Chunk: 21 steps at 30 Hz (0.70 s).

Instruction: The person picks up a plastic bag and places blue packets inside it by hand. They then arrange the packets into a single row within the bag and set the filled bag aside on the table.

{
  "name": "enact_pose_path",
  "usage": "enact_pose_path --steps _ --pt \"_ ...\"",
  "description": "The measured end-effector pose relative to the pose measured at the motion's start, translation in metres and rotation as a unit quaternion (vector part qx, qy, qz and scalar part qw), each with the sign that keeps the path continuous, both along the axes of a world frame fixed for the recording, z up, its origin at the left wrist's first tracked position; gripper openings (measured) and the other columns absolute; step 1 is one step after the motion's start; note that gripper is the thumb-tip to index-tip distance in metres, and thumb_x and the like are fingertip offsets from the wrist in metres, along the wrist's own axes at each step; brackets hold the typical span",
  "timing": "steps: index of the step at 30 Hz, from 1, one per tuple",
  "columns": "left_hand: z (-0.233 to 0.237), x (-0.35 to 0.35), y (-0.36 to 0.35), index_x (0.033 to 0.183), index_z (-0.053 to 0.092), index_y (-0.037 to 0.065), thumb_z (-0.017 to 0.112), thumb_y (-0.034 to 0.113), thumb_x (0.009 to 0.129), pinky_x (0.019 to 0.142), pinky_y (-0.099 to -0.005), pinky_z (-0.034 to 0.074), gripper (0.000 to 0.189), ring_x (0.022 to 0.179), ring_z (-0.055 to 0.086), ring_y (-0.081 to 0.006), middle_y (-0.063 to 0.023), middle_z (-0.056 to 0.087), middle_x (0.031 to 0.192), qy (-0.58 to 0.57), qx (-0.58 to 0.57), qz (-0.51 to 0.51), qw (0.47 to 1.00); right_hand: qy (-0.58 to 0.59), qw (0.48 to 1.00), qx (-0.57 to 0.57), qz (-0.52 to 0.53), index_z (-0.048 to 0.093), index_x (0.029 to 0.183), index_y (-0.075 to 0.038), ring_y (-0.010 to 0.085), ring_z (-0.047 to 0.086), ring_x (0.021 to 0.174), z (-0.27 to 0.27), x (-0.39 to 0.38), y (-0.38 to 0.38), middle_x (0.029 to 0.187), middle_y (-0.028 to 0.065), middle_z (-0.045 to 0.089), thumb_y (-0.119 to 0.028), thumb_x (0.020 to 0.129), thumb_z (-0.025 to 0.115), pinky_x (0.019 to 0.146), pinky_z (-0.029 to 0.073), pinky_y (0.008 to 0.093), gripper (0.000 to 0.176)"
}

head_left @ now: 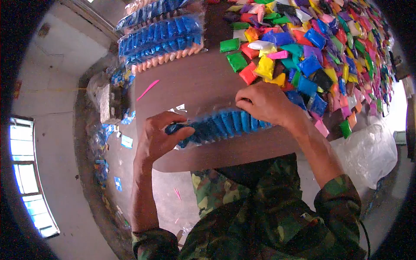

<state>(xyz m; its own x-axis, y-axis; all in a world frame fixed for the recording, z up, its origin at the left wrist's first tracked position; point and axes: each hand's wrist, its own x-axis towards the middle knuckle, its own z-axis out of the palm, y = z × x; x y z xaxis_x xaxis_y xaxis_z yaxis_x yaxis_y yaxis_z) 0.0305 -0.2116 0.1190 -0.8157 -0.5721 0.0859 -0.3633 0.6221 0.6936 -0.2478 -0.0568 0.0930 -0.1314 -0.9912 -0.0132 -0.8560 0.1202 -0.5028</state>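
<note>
A row of blue packets in clear plastic wrap (225,124) lies across the near part of the brown table. At its left end, my left hand (158,133) is closed, with thumb and fingers around a dark blue packet (174,128). My right hand (266,102) is above the row's right end, its fingers curled together in a pinch. Whatever sits between those fingers, if anything, is hidden. A small white-and-dark scrap (180,107) rests just behind my left hand.
Bundled blue and peach packets in clear plastic (162,39) lie at the back left. A large heap of multicoloured packets (310,65) covers the table's right side. A pink strip (148,90) lies on the table (186,78). Clear plastic bagging (368,149) hangs at the right.
</note>
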Motion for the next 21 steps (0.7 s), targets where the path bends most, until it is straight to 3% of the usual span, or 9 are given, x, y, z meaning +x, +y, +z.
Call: enact_pose_path --steps 4,7,10,13,16,19,21 --pt "-0.02 0.005 -0.006 0.095 0.076 0.001 0.078 0.025 0.09 0.08 -0.0377 0.057 0.024 0.088 0.073 -0.0259 -0.0135 0.075 0.097 -0.083 0.063 0.026 0.994 -0.006 0.991 -0.13 -0.016 0.072 0.103 -0.011 0.0364 0.069 0.096 -0.022 0.002 -0.007 0.094 0.0126 0.069 -0.03 0.091 0.067 0.087 0.056 0.0479 0.024" --pt "-0.028 0.006 -0.007 0.09 0.077 0.001 0.077 0.024 0.09 0.085 -0.0394 0.056 0.023 0.096 0.071 -0.0284 -0.0158 0.073 0.105 -0.079 0.047 0.037 0.995 -0.005 0.986 -0.167 0.004 0.071 0.104 -0.011 0.0342 0.068 0.098 -0.035 -0.002 -0.012 0.099 0.0107 0.068 -0.029 0.088 0.069 0.086 0.055 0.0484 0.024" --pt "-0.036 0.009 -0.011 0.105 0.075 0.002 0.078 0.025 0.088 0.094 -0.0415 0.054 0.028 0.111 0.068 -0.0325 -0.0177 0.071 0.116 -0.057 -0.007 0.005 0.998 0.045 0.995 -0.087 0.033 0.071 0.102 -0.012 0.0335 0.069 0.096 -0.027 -0.006 -0.012 0.097 0.0108 0.067 -0.027 0.087 0.07 0.084 0.054 0.0503 0.022" --pt "-0.043 0.005 -0.018 0.12 0.07 -0.001 0.082 0.027 0.082 0.098 -0.0418 0.053 0.048 0.112 0.067 -0.0367 -0.0204 0.069 0.121 0.016 -0.136 -0.018 0.99 0.079 0.995 -0.042 0.051 0.071 0.099 -0.012 0.033 0.069 0.094 -0.019 -0.007 -0.016 0.093 0.0113 0.067 -0.025 0.085 0.071 0.083 0.053 0.0514 0.019" --pt "-0.03 0.001 -0.024 0.14 0.059 0.005 0.082 0.027 0.084 0.107 -0.0423 0.05 0.064 0.124 0.064 -0.0361 -0.0167 0.069 0.128 -0.068 -0.1 -0.025 0.992 0.105 0.982 -0.139 0.068 0.068 0.094 -0.012 0.0345 0.069 0.093 -0.024 -0.005 -0.017 0.089 0.0115 0.067 -0.025 0.085 0.07 0.08 0.053 0.0536 0.015" --pt "-0.023 -0.004 -0.019 0.136 0.062 0.005 0.083 0.027 0.084 0.103 -0.0413 0.052 0.06 0.118 0.067 -0.0349 -0.0164 0.07 0.125 -0.076 0.005 -0.005 0.997 0.046 0.99 -0.121 0.051 0.066 0.091 -0.012 0.034 0.07 0.09 -0.024 -0.003 -0.012 0.086 0.0105 0.068 -0.024 0.085 0.071 0.076 0.052 0.0516 0.014" --pt "-0.024 -0.004 -0.019 0.126 0.068 0.004 0.083 0.025 0.083 0.097 -0.0407 0.054 0.05 0.109 0.069 -0.0331 -0.0155 0.071 0.117 -0.084 0.013 -0.01 0.996 -0.005 0.997 -0.08 -0.004 0.065 0.09 -0.012 0.0335 0.07 0.087 -0.017 0.003 -0.01 0.086 0.0095 0.069 -0.023 0.085 0.072 0.076 0.052 0.0496 0.014"
